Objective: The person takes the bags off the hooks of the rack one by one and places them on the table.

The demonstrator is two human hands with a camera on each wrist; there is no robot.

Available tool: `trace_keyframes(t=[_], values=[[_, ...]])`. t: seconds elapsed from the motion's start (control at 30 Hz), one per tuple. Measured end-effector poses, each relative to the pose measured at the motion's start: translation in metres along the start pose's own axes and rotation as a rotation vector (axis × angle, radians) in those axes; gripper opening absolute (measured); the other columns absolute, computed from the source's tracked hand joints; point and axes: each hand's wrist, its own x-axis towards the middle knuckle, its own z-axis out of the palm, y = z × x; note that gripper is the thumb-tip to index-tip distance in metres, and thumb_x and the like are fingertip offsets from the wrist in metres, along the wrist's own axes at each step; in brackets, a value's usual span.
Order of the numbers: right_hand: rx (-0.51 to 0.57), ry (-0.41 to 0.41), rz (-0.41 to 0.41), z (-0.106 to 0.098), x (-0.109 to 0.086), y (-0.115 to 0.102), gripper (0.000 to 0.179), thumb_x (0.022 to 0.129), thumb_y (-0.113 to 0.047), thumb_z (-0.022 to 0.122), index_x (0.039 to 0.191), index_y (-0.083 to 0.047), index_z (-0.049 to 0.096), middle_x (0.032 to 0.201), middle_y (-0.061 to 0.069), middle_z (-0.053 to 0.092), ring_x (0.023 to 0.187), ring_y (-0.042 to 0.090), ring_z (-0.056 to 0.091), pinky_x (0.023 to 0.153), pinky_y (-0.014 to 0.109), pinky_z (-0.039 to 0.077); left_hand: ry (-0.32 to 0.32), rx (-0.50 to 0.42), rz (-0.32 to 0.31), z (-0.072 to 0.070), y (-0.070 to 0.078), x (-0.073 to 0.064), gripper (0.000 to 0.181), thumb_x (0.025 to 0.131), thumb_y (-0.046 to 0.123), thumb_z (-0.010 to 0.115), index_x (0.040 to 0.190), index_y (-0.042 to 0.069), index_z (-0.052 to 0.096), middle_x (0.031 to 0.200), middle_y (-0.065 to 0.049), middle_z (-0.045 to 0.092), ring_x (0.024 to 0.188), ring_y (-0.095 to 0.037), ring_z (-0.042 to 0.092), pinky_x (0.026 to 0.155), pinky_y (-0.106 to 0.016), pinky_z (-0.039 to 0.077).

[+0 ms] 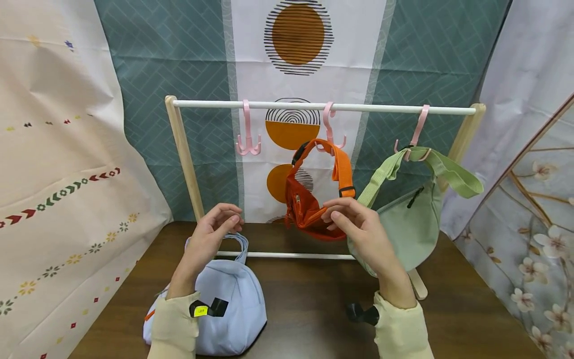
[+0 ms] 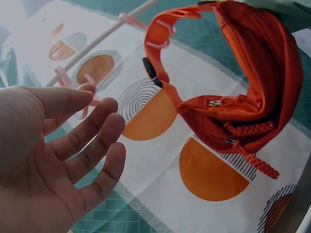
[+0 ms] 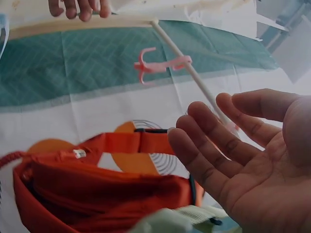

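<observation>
An orange-red waist bag hangs by its strap from the middle pink hook. My right hand is raised in front of this bag's right side, fingers loosely bent and holding nothing. To the right, a pale green shoulder bag hangs from another pink hook, partly behind my right forearm. My left hand hovers above a light blue bag on the table, its fingers relaxed with nothing in them. In the left wrist view the orange-red bag is beyond the fingertips.
A rack with a white top bar and wooden side posts stands on the brown table. The left pink hook carries nothing. Behind hangs a teal and white patterned cloth; printed cloths flank both sides.
</observation>
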Motion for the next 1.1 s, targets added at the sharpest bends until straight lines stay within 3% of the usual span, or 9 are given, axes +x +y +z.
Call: trace_keyframes(t=[0.17, 0.27, 0.4, 0.67, 0.83, 1.1], values=[[-0.069, -0.003, -0.004, -0.014, 0.000, -0.004, 0.027, 0.106, -0.008, 0.058, 0.128, 0.005, 0.065, 0.117, 0.024, 0.067, 0.103, 0.019, 0.069, 0.091, 0.030, 0.057, -0.061, -0.003, -0.001, 0.003, -0.004, 0.002, 0.022, 0.108, 0.012, 0.058, 0.126, 0.000, 0.060, 0.108, -0.005, 0.070, 0.097, -0.022, 0.067, 0.087, -0.027, 0.057], [-0.108, -0.003, -0.015, -0.021, 0.001, -0.006, 0.025, 0.106, -0.007, 0.059, 0.127, 0.004, 0.066, 0.119, 0.024, 0.068, 0.105, 0.017, 0.069, 0.093, 0.028, 0.056, -0.093, 0.000, 0.004, 0.005, -0.003, 0.005, 0.024, 0.108, 0.011, 0.058, 0.128, -0.002, 0.059, 0.110, -0.008, 0.070, 0.097, -0.018, 0.067, 0.088, -0.028, 0.057], [-0.171, -0.010, -0.029, -0.027, 0.005, -0.011, 0.022, 0.106, -0.007, 0.059, 0.125, 0.000, 0.067, 0.121, 0.024, 0.068, 0.106, 0.019, 0.069, 0.092, 0.024, 0.055, -0.112, 0.041, 0.017, 0.008, 0.002, 0.011, 0.023, 0.107, 0.010, 0.058, 0.127, -0.001, 0.061, 0.111, -0.017, 0.069, 0.096, -0.018, 0.067, 0.088, -0.028, 0.057], [-0.253, -0.072, -0.020, -0.036, 0.011, -0.023, 0.024, 0.106, -0.009, 0.059, 0.128, -0.002, 0.067, 0.125, 0.022, 0.068, 0.114, 0.027, 0.067, 0.092, 0.020, 0.053, -0.140, 0.144, 0.043, 0.015, 0.018, 0.028, 0.021, 0.107, 0.013, 0.060, 0.125, 0.005, 0.065, 0.119, -0.016, 0.067, 0.097, -0.029, 0.063, 0.081, -0.029, 0.055], [-0.330, -0.122, -0.024, -0.045, 0.018, -0.029, 0.027, 0.106, -0.011, 0.060, 0.131, -0.002, 0.065, 0.127, 0.014, 0.068, 0.118, 0.032, 0.064, 0.094, 0.019, 0.052, -0.136, 0.144, 0.046, 0.018, 0.022, 0.037, 0.022, 0.107, 0.013, 0.060, 0.125, 0.003, 0.065, 0.122, -0.013, 0.067, 0.106, -0.033, 0.062, 0.088, -0.032, 0.056], [-0.487, -0.205, -0.111, -0.064, 0.031, -0.042, 0.030, 0.106, -0.009, 0.061, 0.135, -0.006, 0.064, 0.132, 0.009, 0.066, 0.117, 0.027, 0.063, 0.098, 0.022, 0.050, -0.124, 0.169, 0.105, 0.023, 0.021, 0.042, 0.026, 0.105, 0.015, 0.062, 0.130, 0.008, 0.065, 0.131, -0.009, 0.061, 0.127, -0.026, 0.052, 0.110, -0.054, 0.041]])
